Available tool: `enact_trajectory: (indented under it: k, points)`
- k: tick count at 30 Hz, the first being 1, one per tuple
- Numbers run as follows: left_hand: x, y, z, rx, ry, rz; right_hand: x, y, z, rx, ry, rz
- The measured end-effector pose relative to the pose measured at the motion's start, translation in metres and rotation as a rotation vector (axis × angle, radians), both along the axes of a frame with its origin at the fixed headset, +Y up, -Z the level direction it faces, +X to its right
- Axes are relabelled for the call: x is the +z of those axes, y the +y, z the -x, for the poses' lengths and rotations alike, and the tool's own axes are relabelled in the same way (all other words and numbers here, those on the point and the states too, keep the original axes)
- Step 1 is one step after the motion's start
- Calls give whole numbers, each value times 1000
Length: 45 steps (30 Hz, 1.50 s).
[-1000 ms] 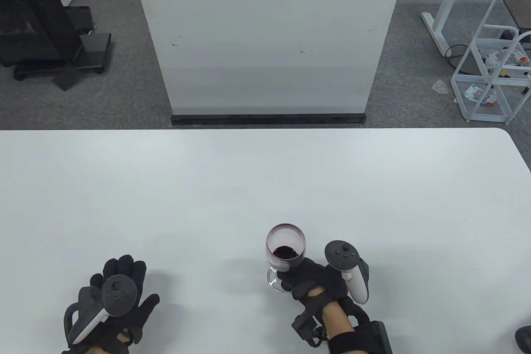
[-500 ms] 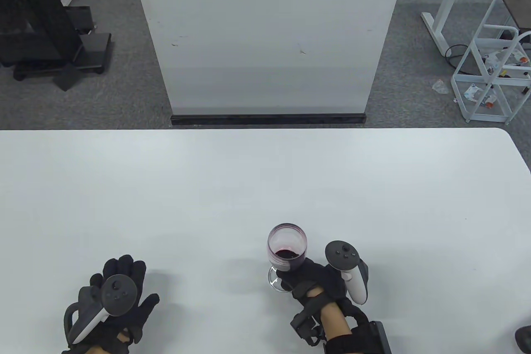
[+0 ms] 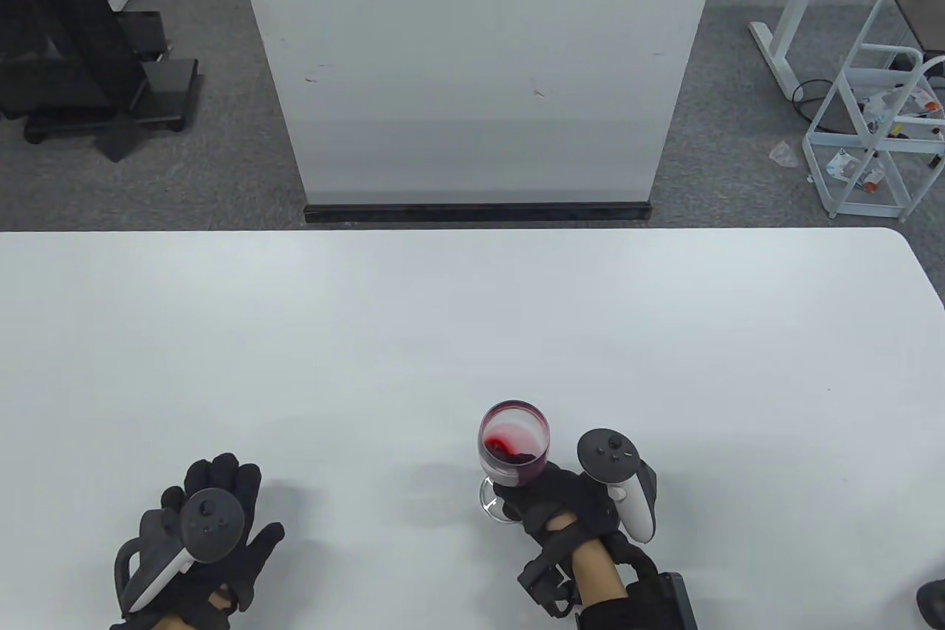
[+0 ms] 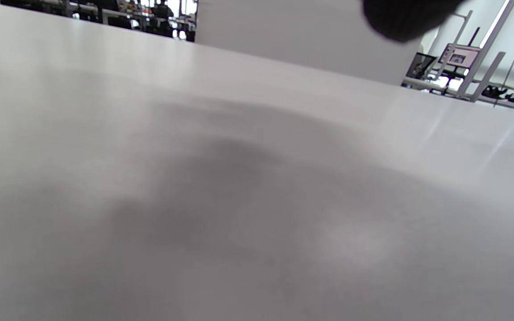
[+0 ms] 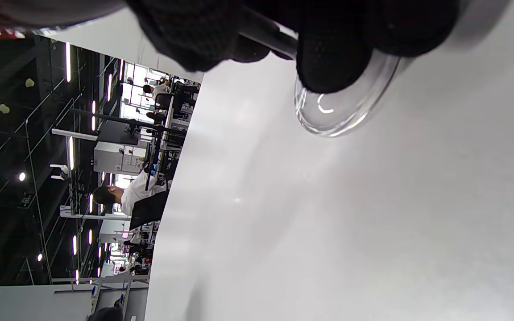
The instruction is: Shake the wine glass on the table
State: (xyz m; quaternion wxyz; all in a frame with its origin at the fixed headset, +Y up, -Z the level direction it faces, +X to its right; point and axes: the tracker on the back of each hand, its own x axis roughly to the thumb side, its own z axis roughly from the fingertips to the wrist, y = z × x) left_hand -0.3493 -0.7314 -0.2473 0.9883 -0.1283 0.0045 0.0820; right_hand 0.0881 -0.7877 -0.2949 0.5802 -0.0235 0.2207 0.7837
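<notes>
The left hand (image 3: 203, 549) lies flat on the white table (image 3: 458, 320) with its fingers spread, holding nothing; its tracker (image 3: 210, 518) sits on the back of it. Across from it, the right hand (image 3: 561, 504) grips the wine glass (image 3: 513, 449) by the stem, fingers curled around it just under the bowl. The glass foot (image 5: 341, 107) shows past the fingertips (image 5: 333, 58) in the right wrist view; whether it touches the table is hard to tell. Just beyond the knuckles, red wine (image 3: 509, 447) smears up the inside of the bowl. Farther off stands a white panel (image 3: 472, 61).
</notes>
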Motion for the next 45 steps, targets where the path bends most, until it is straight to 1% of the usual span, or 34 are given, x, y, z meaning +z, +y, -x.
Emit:
enact_trajectory:
  k: [3, 6, 9, 11, 14, 17, 20, 22, 26, 30, 33, 35, 37, 38, 42, 45]
  points:
    - [-1, 0, 0, 2, -2, 4, 2, 0, 5, 2, 2, -6]
    - [0, -1, -1, -2, -8, 7, 1, 2, 1, 0, 44, 6]
    - [0, 0, -1, 2, -8, 1, 2, 0, 0, 0, -3, 3]
    - [0, 0, 0, 4, -7, 2, 4, -1, 4, -5, -9, -2]
    - [0, 0, -1, 0, -7, 4, 2, 1, 1, -22, 51, 19]
    - [0, 0, -1, 0, -6, 1, 3, 0, -2, -25, 7, 13]
    - [0, 0, -1, 4, -3, 4, 3, 1, 2, -43, 40, 19]
    - [0, 1, 0, 4, -2, 3, 2, 2, 0, -19, 55, 14]
    - [0, 1, 0, 7, -1, -2, 4, 0, 2, -21, 10, 12]
    - [0, 0, -1, 1, -5, 0, 3, 2, 0, -16, 54, 22]
    - [0, 1, 0, 7, -4, -3, 4, 1, -1, -12, -4, 13]
    - [-1, 1, 0, 7, -4, -1, 5, 0, 2, -16, 0, 11]
    - [0, 1, 1, 12, -3, 0, 4, 2, 3, -35, 47, 22]
    - [0, 1, 1, 13, -1, -4, 3, 3, 1, -13, 50, 19]
    - [0, 1, 1, 17, -2, -4, 4, 3, 0, 15, -21, -4]
    - [-1, 1, 1, 17, -4, 0, 4, 4, 2, 8, 19, 3]
